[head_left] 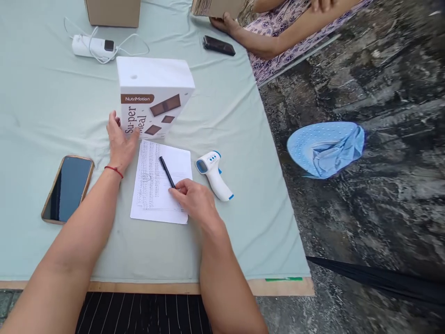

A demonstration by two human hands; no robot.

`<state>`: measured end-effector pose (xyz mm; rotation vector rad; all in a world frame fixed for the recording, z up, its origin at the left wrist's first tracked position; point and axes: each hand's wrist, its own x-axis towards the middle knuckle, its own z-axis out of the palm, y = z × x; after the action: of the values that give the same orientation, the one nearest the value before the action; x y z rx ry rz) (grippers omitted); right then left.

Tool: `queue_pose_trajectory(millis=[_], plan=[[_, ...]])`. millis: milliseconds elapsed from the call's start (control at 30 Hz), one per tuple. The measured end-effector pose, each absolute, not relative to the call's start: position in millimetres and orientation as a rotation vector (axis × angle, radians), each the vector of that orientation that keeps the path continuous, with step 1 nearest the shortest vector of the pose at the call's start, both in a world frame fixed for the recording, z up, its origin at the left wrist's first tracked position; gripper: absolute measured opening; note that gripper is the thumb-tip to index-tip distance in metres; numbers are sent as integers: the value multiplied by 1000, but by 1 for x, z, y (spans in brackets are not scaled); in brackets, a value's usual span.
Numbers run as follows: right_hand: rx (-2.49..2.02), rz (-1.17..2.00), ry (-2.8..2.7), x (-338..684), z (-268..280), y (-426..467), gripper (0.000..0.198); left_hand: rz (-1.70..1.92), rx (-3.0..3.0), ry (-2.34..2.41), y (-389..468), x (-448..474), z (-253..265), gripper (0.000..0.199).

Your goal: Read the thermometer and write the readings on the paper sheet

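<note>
A white NutriMotion box (pixel 156 74) with brown bar pictures stands upright on the cloth. My left hand (pixel 121 141) grips its lower left corner, thumb on the printed front and fingers round the side. Below the box lies a printed paper sheet (pixel 177 215) with dense text. In my right hand (pixel 196 199) the end of a black pen (pixel 166 171) is pinched between thumb and fingers, its other end pointing up and left over the paper. A white and blue infrared thermometer (pixel 216 176) lies just right of the paper and close to my right hand.
A phone (pixel 67 190) lies left of my left forearm. Farther back are a white device with a cable (pixel 93 48), a cardboard box (pixel 113 11) and a dark phone (pixel 219 45). Another person's hand (pixel 227 25) holds a brown object. A blue hat (pixel 325 149) lies on the ground.
</note>
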<state>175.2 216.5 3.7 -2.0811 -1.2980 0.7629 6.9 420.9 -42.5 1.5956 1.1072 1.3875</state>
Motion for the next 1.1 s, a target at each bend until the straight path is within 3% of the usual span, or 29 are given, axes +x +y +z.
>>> queue_pose_trajectory(millis=[200,367,567,1100], plan=[[-1804,989,-898,170,14,222,22,1360,1414,1301,399,7,-55,97],[-1465,997,-751,151,14,212,14,1195,1682,1259,351,-5,-42,114],[-1565,861,-852,136,-3,198,12,770,2008,1271,325,-19,-28,134],[-1587,665,-901,136,-8,194,14,401,2193,927,317,-28,-12,110]])
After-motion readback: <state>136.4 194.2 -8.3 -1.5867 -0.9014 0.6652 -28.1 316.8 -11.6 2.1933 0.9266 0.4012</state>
